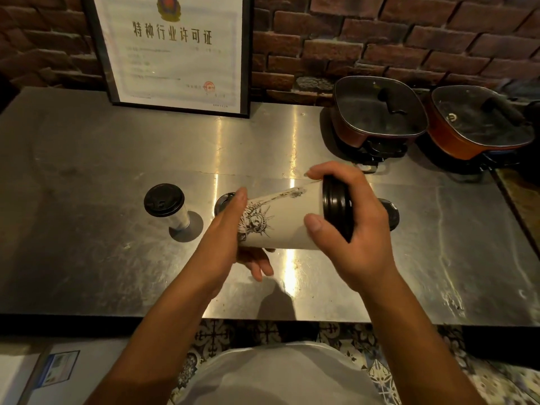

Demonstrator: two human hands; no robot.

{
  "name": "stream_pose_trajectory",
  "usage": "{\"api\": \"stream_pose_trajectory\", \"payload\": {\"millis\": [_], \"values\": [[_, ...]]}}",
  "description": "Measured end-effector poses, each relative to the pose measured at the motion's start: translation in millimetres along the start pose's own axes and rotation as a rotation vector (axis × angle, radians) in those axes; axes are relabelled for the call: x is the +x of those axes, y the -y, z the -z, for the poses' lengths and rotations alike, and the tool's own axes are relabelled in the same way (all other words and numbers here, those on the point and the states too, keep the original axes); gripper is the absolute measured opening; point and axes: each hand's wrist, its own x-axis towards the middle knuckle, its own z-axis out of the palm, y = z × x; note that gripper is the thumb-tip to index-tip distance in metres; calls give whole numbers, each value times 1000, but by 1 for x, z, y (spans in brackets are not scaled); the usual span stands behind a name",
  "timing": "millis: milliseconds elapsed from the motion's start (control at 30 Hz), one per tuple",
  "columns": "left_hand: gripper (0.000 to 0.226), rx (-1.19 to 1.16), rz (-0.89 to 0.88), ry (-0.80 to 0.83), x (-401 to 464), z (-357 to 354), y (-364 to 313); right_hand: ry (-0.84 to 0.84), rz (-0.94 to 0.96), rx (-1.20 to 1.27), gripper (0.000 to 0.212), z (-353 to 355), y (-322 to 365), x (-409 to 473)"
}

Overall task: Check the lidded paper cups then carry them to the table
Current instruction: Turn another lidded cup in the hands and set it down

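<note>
Checking step: left hand point(225, 229) and right hand point(350, 229) grip 1 paper cup point(287, 220) sideways; next, stand it upright.

Lighting was dim and warm. Overhead light struck the steel bench point(87, 171) in vertical glare streaks near centre. A cup point(168, 207) cast a round shadow at its base; the hands' shadow fell toward the near edge. The wall point(409, 33) bowed from wide-angle distortion. Frame corners were soft and dark. The certificate point(172, 51) text was mostly blurred.
</note>
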Motion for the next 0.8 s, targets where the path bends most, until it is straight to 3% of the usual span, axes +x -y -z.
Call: {"api": "stream_pose_trajectory", "payload": {"millis": [67,133,200,267,333,400,467,533,633,700,800], "values": [[63,16,-88,32,-1,4,1,-21,-164,139,44,1,2,2],[46,28,-287,82,-3,7,0,-110,-409,355,37,2,5,5],[54,95,-463,150,-6,11,-1,-184,-662,597,29,6,6,9],[58,165,-500,151,-7,13,-4,-183,-812,711,26,8,6,11],[51,161,-458,130,-8,15,-5,-200,-781,655,24,5,5,9],[36,129,-361,67,-9,15,-7,-203,-509,487,31,2,12,6],[54,174,-228,0,-9,13,-9,-89,-110,197,46,3,16,2],[71,205,-134,-3,-8,16,-8,-17,76,-4,53,3,16,0],[66,170,-150,30,-6,20,-7,-35,-71,112,47,2,20,2],[40,120,-284,81,-8,22,-4,-104,-285,330,41,2,22,3],[53,134,-490,153,-11,22,-3,-178,-648,571,30,6,18,6]]}}
